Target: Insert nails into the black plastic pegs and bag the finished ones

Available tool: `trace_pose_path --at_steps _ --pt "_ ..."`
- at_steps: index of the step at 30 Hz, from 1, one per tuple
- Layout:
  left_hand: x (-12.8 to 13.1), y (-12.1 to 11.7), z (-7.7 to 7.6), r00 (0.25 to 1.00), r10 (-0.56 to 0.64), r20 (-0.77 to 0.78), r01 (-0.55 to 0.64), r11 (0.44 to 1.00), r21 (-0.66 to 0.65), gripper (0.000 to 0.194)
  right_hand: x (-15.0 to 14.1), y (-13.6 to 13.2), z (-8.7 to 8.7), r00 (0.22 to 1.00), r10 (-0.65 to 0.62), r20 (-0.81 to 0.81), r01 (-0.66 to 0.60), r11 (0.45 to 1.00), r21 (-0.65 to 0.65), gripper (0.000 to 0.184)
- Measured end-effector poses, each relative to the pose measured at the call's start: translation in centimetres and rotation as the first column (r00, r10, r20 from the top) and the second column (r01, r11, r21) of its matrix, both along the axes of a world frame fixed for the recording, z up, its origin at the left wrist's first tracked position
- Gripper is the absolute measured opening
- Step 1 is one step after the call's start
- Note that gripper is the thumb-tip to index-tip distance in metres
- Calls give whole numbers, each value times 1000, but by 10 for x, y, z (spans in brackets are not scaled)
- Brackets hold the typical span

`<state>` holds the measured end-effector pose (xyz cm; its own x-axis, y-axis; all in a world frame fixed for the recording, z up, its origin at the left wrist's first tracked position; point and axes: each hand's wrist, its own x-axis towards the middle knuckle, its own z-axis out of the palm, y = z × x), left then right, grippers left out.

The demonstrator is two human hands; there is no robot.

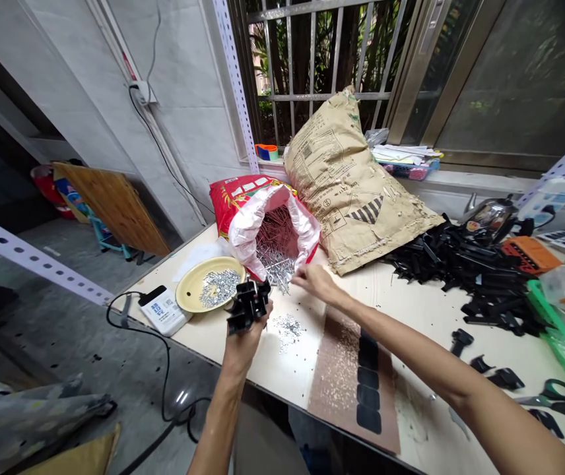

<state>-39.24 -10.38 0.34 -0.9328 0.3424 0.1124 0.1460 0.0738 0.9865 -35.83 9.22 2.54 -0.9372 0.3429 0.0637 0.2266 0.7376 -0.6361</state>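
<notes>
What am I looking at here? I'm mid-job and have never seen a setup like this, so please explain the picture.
There is no machine: these are a person's two bare hands, seen in one picture from a camera worn on the head, looking forward and down. The left hand has its grip around some black plastic parts. The right hand is at the mouth of an open red bag holding long, thin metal pieces; whether it pinches any is hard to tell. Also on the table are a yellow dish of small metal bits, a brown sack, a black heap and scissors.
</notes>
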Motion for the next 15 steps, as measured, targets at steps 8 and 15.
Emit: trace_pose_path --at_steps 8,15 --pt "-2 5 -2 999 43 8 -43 998 41 42 -36 -15 -43 943 -139 303 109 987 116 25" --pt "-7 7 -3 991 72 117 -74 997 11 33 -10 7 -9 954 -213 211 170 964 205 17"
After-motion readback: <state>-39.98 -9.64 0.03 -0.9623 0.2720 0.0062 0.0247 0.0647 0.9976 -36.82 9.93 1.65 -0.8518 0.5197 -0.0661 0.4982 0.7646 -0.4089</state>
